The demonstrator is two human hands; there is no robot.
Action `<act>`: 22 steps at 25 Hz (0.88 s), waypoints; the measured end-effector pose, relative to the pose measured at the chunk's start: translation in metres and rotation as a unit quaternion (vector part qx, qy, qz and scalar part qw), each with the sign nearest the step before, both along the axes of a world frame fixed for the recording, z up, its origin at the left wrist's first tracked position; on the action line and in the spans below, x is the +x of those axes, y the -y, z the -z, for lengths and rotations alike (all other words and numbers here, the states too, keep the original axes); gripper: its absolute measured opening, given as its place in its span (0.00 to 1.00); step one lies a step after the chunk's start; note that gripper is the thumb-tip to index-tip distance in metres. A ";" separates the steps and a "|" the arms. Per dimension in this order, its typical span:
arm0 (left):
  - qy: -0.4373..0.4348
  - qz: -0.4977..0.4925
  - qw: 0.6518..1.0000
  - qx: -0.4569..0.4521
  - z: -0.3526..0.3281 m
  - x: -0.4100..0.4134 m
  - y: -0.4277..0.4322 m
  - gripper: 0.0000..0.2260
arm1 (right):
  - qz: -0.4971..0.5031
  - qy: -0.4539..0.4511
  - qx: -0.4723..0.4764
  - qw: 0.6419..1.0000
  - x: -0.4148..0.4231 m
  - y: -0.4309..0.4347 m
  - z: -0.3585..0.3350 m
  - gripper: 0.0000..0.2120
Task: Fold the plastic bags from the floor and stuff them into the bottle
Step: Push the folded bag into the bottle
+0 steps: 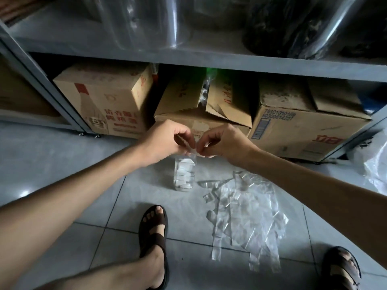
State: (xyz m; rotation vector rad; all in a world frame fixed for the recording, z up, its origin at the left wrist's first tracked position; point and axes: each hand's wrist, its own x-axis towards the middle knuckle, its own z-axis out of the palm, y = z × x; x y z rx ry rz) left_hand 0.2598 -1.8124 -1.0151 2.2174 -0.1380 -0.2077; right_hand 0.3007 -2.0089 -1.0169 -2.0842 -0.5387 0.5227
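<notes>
A clear plastic bottle (184, 174) stands upright on the tiled floor, with several folded white bag pieces inside it. Right above its mouth, my left hand (165, 141) and my right hand (222, 143) both pinch a small folded plastic bag (193, 150). The bottle's mouth is hidden behind the fingers and the folded bag. Loose clear plastic bags (245, 214) lie flat and crumpled on the floor to the right of the bottle.
Cardboard boxes (109, 101) (301, 128) stand under a grey metal shelf (209, 61) just behind the bottle. My sandalled feet (155, 237) (341, 268) rest on the tiles in front. A white plastic sack (374, 162) lies at the right edge.
</notes>
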 end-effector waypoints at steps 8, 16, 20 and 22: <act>-0.052 -0.097 0.994 -0.012 0.146 0.033 -0.047 0.10 | -0.041 0.061 -0.082 0.994 0.057 -0.058 0.143 0.09; -0.156 -0.243 0.957 0.029 0.277 0.049 -0.069 0.09 | -0.101 0.177 -0.176 0.963 0.073 -0.073 0.272 0.12; -0.131 -0.222 0.964 0.065 0.297 0.059 -0.062 0.06 | -0.143 0.320 -0.197 0.916 0.090 -0.072 0.278 0.12; -0.119 -0.213 0.967 0.077 0.298 0.062 -0.056 0.02 | -0.182 0.333 -0.252 0.890 0.094 -0.073 0.281 0.08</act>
